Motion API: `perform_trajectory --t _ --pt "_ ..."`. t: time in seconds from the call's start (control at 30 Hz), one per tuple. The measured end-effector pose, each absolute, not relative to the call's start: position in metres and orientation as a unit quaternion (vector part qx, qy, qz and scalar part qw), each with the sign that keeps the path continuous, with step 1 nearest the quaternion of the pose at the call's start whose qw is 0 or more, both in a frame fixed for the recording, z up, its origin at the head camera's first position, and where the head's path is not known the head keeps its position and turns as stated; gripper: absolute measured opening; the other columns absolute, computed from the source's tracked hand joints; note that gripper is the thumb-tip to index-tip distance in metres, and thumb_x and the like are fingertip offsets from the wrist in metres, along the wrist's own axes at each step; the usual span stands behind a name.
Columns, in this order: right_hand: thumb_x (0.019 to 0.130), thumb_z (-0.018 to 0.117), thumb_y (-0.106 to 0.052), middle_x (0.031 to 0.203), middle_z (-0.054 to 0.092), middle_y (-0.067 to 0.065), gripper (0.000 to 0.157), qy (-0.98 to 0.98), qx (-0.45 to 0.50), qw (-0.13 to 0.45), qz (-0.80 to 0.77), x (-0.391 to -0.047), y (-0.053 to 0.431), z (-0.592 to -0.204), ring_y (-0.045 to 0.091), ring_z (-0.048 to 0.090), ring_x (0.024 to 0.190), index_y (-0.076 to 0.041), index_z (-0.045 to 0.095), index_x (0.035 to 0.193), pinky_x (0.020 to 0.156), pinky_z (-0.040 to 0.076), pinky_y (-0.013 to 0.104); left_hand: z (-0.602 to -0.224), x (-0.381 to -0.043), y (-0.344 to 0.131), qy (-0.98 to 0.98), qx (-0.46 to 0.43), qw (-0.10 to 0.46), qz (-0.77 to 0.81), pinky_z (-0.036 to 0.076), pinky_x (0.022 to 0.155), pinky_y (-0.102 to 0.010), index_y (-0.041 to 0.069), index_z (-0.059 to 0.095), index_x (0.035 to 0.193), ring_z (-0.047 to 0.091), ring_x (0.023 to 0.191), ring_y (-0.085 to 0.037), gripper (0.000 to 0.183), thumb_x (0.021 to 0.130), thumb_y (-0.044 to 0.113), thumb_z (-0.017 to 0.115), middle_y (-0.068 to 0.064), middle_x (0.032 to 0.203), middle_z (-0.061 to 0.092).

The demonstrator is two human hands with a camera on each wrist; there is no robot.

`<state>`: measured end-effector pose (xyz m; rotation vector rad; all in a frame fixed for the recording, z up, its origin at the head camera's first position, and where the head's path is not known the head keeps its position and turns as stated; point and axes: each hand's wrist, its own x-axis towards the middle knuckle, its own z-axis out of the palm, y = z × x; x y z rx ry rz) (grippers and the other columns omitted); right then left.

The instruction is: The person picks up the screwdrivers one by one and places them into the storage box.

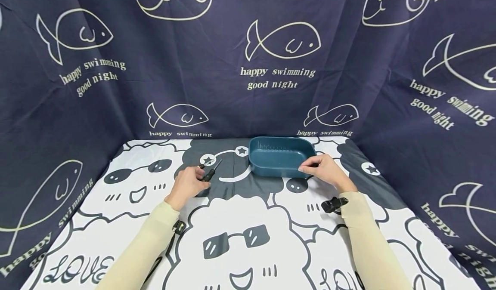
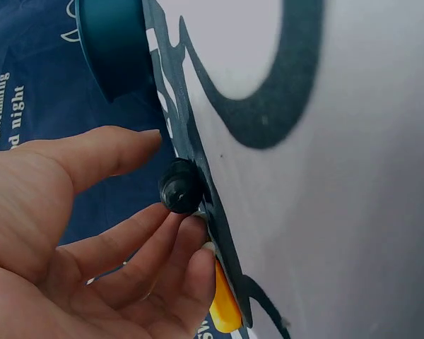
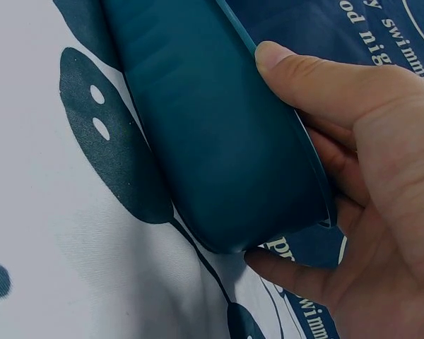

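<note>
A screwdriver (image 1: 208, 176) with a black handle and thin metal shaft lies on the cloth left of centre. My left hand (image 1: 188, 184) is around its handle. In the left wrist view the thumb stands a little apart from the black handle end (image 2: 180, 186), while the fingers bend loosely beside it. Under those fingertips shows a yellow piece (image 2: 225, 300), mostly hidden; its kind is unclear. A deep teal plastic bin (image 1: 277, 172) stands to the right. At its near right corner my right hand (image 1: 323, 169) grips the wall, the thumb on the rim (image 3: 256, 53).
A black-and-white cartoon-print cloth (image 1: 240, 212) covers the table. Dark blue fabric walls (image 1: 283, 109) with fish drawings enclose the back and both sides. The bin stands close to the back wall. Black straps (image 1: 334, 204) sit at both wrists.
</note>
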<state>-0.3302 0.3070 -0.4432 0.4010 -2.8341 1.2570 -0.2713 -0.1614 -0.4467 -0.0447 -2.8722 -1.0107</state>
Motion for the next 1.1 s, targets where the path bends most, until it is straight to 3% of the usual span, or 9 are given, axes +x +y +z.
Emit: perform_trajectory --t 0.5,1.1 --pt "0.086 0.085 -0.037 0.096 0.077 -0.001 0.017 -0.899 0.132 0.006 0.418 -0.3289 0.3078 -0.4466 0.022 0.068 0.089 -0.023 0.083 0.094 0.074 0.056 0.033 -0.4480 -0.2703 -0.1645 -0.943 0.002 0.039 -0.331 0.055 0.081 -0.046 0.001 0.076 0.101 0.069 0.086 -0.026 0.031 0.077 0.017 0.087 -0.007 0.087 0.074" --pt "0.086 0.084 -0.042 0.096 0.077 -0.003 0.019 -0.904 0.134 0.010 0.405 -0.3307 0.3082 -0.4456 0.022 0.068 0.091 -0.025 0.083 0.094 0.076 0.056 0.032 -0.4518 -0.2706 -0.1675 -0.946 -0.001 0.052 -0.320 0.053 0.077 -0.044 0.002 0.077 0.091 0.066 0.080 -0.025 0.024 0.076 0.017 0.088 -0.004 0.080 0.073"
